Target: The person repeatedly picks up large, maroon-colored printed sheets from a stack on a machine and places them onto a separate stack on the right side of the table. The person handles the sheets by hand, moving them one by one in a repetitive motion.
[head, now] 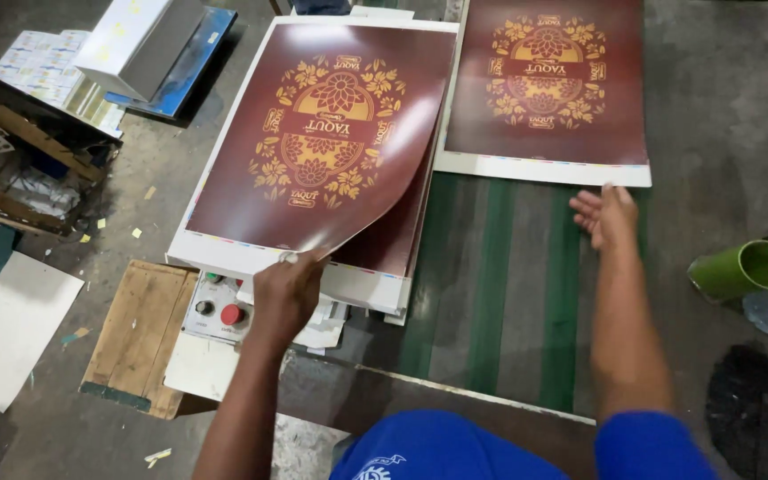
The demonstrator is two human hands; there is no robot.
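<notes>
Maroon glossy printed sheet (313, 142), pinched by left hand (284, 298), risked creasing mid-lift; right hand (606, 216) lay open-fingered beside second sheet (546, 84).

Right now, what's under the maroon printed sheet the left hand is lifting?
Under the lifted sheet lies a stack of similar sheets, maroon with white margins. The left hand holds its near edge. Most of the stack is covered.

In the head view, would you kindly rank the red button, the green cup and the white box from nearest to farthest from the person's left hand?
From the left hand:
1. Red button, just left, on the control panel.
2. White box, far upper left.
3. Green cup, far right on the floor.
</notes>
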